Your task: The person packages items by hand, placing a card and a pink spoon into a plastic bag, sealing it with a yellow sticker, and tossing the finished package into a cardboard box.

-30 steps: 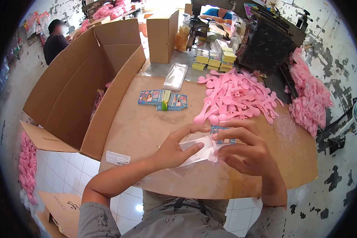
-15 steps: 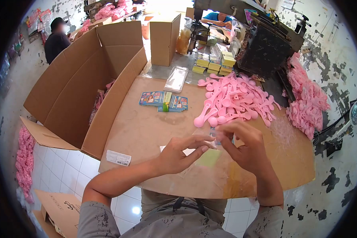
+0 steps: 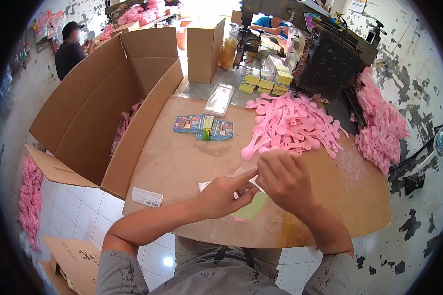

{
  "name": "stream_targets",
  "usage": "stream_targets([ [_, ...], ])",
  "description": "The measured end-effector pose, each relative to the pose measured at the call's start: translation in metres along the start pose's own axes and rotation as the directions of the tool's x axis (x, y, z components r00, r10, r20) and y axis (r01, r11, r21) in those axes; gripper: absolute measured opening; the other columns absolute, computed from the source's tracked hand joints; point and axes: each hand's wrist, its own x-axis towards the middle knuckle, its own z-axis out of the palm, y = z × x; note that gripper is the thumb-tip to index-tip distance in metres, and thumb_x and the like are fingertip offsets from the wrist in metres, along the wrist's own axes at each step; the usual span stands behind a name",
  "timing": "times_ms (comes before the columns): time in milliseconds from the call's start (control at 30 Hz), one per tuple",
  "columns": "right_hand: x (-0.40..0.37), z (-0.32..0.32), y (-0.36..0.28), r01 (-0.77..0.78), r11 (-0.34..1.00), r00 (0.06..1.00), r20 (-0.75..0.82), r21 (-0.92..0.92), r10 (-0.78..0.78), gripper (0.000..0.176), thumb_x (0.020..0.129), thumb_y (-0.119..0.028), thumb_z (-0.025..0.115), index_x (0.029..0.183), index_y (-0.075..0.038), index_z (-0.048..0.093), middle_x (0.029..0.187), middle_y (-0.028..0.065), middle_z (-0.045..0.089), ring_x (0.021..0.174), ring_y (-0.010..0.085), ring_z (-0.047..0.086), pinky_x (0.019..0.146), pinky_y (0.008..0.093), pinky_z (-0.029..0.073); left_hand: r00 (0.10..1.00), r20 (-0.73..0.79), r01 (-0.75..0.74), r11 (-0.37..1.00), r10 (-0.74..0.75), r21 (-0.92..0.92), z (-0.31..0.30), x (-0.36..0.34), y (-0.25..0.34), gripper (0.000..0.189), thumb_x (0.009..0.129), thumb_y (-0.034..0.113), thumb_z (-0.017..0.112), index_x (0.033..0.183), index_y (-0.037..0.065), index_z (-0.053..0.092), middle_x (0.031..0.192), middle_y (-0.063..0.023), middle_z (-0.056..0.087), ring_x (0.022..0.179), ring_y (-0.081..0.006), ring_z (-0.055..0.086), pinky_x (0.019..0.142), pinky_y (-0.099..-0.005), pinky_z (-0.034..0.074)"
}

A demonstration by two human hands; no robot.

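A left hand and a curled right hand, their exact grip unclear, meet at a clear plastic sleeve, likely light, limp, best held by its edges.

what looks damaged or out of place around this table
The wall at the right looks damaged, its paint flaked in dark patches. An amber-brown patch, stain or tape, mars the table. The pink spoons lie heaped, but probably not spilled.

Open cardboard box, worktable's left.
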Motion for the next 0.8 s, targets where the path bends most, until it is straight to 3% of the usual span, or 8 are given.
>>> stream_targets([
  [100,-0.003,-0.003,0.019,-0.231,0.936,0.964,-0.065,0.265,0.256,0.021,0.076,-0.002,0.071,0.097,-0.004,0.068,0.098,0.008,0.063,0.089,0.0241,0.062,0.089,0.0384,0.049,0.998,0.039,0.05,0.998,-0.049,-0.035,-0.007,0.006,0.002,0.054,0.098,0.004,0.066,0.151,0.004,0.052,0.1,-0.0149,0.08,0.085,-0.0161,0.077,0.075,-0.0305,0.06],
  [200,-0.019,-0.029,0.054,-0.458,0.683,0.879,0.176,0.569,0.444,0.016,0.079,0.002,0.07,0.095,-0.003,0.066,0.098,0.0084,0.064,0.09,0.0223,0.063,0.082,0.0355,0.05,0.991,0.057,0.128,0.973,-0.119,-0.193,-0.01,0.004,0.0,0.05,0.103,0.002,0.06,0.152,0.005,0.051,0.107,-0.0136,0.08,0.092,-0.012,0.074,0.083,-0.0282,0.058],
  [333,-0.122,-0.09,0.125,-0.693,-0.092,0.65,0.675,0.715,0.349,0.007,0.092,0.001,0.067,0.088,-0.003,0.063,0.101,0.0036,0.065,0.092,0.0109,0.063,0.076,0.0299,0.049,0.978,0.065,0.207,0.893,-0.198,-0.399,-0.005,0.006,-0.007,0.046,0.106,0.004,0.058,0.151,0.005,0.051,0.115,-0.0139,0.078,0.102,-0.0111,0.072,0.089,-0.0281,0.055],
  [400,-0.185,-0.106,0.169,-0.561,-0.408,0.587,0.693,0.72,0.418,0.007,0.092,0.002,0.066,0.096,-0.002,0.063,0.105,0.0058,0.066,0.096,0.0147,0.063,0.08,0.032,0.049,0.975,0.081,0.222,0.88,-0.207,-0.42,-0.007,0.007,-0.008,0.045,0.106,0.004,0.058,0.151,0.004,0.05,0.116,-0.0138,0.078,0.105,-0.0111,0.071,0.091,-0.028,0.054],
  [467,-0.237,-0.101,0.202,-0.502,-0.271,0.375,0.488,0.822,0.788,0.014,0.091,0.003,0.064,0.105,-0.002,0.063,0.109,0.008,0.067,0.1,0.0185,0.063,0.085,0.0342,0.049,0.974,0.083,0.224,0.87,-0.209,-0.44,-0.009,0.008,-0.006,0.046,0.106,0.005,0.058,0.151,0.003,0.048,0.115,-0.0137,0.078,0.107,-0.0113,0.07,0.094,-0.028,0.053],
  [533,-0.274,-0.085,0.222,-0.858,0.132,0.226,0.135,0.496,0.965,0.023,0.091,0.004,0.063,0.113,-0.002,0.063,0.112,0.0102,0.067,0.104,0.0222,0.064,0.09,0.0363,0.049,0.975,0.092,0.222,0.878,-0.202,-0.424,-0.008,0.006,-0.01,0.046,0.107,0.006,0.057,0.152,0.003,0.047,0.114,-0.0133,0.078,0.108,-0.0119,0.07,0.095,-0.0284,0.053],
  [633,-0.305,-0.076,0.218,-0.899,0.413,0.429,-0.101,-0.144,0.898,0.037,0.09,0.005,0.062,0.126,-0.001,0.062,0.118,0.0135,0.068,0.11,0.0279,0.064,0.098,0.0395,0.048,0.973,0.075,0.228,0.868,-0.218,-0.442,-0.008,0.011,-0.006,0.044,0.108,0.008,0.057,0.151,0.002,0.047,0.114,-0.0134,0.078,0.109,-0.0127,0.07,0.096,-0.0287,0.053],
  [800,-0.24,-0.075,0.18,-0.865,0.494,0.502,-0.11,-0.094,0.858,0.036,0.092,0.002,0.063,0.128,-0.003,0.068,0.117,0.0139,0.071,0.113,0.0253,0.068,0.098,0.0388,0.051,0.964,0.004,0.232,0.831,-0.266,-0.506,0.002,0.014,-0.017,0.037,0.109,0.012,0.057,0.143,-0.003,0.055,0.118,-0.014,0.076,0.111,-0.0148,0.07,0.098,-0.0294,0.055],
])
